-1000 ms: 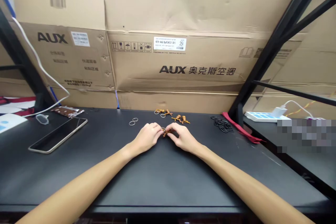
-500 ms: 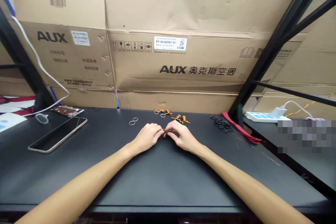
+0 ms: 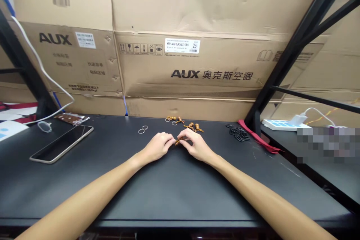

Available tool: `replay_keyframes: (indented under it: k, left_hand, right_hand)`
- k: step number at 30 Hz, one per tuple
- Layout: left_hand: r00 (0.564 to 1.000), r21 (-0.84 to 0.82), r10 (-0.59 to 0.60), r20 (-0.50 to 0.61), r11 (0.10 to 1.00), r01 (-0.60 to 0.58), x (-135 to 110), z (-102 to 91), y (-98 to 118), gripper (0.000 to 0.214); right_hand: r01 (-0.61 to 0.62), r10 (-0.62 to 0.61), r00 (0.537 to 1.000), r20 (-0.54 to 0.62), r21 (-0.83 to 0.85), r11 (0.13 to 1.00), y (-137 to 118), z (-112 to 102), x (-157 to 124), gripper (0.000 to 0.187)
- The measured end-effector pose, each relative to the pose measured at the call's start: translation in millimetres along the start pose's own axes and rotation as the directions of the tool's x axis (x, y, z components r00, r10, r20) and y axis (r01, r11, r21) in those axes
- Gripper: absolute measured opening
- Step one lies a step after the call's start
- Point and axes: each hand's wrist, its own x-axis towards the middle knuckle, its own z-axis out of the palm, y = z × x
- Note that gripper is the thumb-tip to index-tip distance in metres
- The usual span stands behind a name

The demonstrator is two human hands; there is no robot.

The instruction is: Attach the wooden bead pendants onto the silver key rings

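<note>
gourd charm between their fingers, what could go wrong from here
The small brown gourd-shaped charm is tiny and pinched between the left hand and right hand, so it could slip and roll across the black tabletop. The loose metal rings and other gourd charms lie close by and might get knocked out of place.

Left hand (image 3: 158,147) and right hand (image 3: 197,146) pinch close together.

Bench (image 3: 168,195): smooth, matt black. Charm (image 3: 177,142), centre: glossy brown, looks like wood. Rings (image 3: 143,129) at 11 o'clock: bright metal. Phone (image 3: 62,143) at 9 o'clock: glossy glass, metal rim. Cartons (image 3: 213,11) at 12 o'clock: matt cardboard, creased. Strip (image 3: 258,138) at 2 o'clock: red cloth.
</note>
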Motion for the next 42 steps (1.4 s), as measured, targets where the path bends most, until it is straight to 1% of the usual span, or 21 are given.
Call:
replay_keyframes:
  k: [6,12,21,31,35,38,42]
  left_hand:
    - [1.0,-0.023,-0.03,0.007,0.999,0.031,1,-0.6,0,0.034]
    - [0.999,-0.071,-0.043,-0.013,0.997,0.042,1,-1.0,1,0.033]
    - [0.997,-0.19,-0.08,0.004,0.979,0.079,0,-4.7,7,0.034]
    - [0.994,-0.263,-0.107,0.005,0.959,0.104,-1,-4.7,6,0.033]
    - [0.993,-0.297,-0.117,-0.002,0.948,0.111,0,-5.1,3,0.031]
    - [0.996,-0.288,-0.092,0.004,0.954,0.089,1,-6.3,-2,0.028]
    - [0.999,-0.242,-0.011,0.036,0.97,0.02,0,-7.7,-5,0.023]
  right_hand:
    - [0.01,-0.011,1.0,-0.018,-0.015,1.0,-3,3,0,0.011]
    - [0.021,-0.021,1.0,-0.002,-0.029,0.999,-6,3,0,0.011]
    - [-0.021,0.02,1.0,-0.01,-0.049,0.999,-4,4,-1,0.008]
    - [-0.055,0.054,0.998,-0.012,-0.078,0.995,-5,4,-1,0.006]
    - [-0.064,0.067,0.997,0.025,-0.105,0.992,0,3,-1,0.011]
    - [-0.049,0.055,0.998,0.033,-0.17,0.984,7,2,-1,0.015]
    - [-0.039,0.042,0.999,0.005,-0.263,0.964,14,1,-2,0.018]
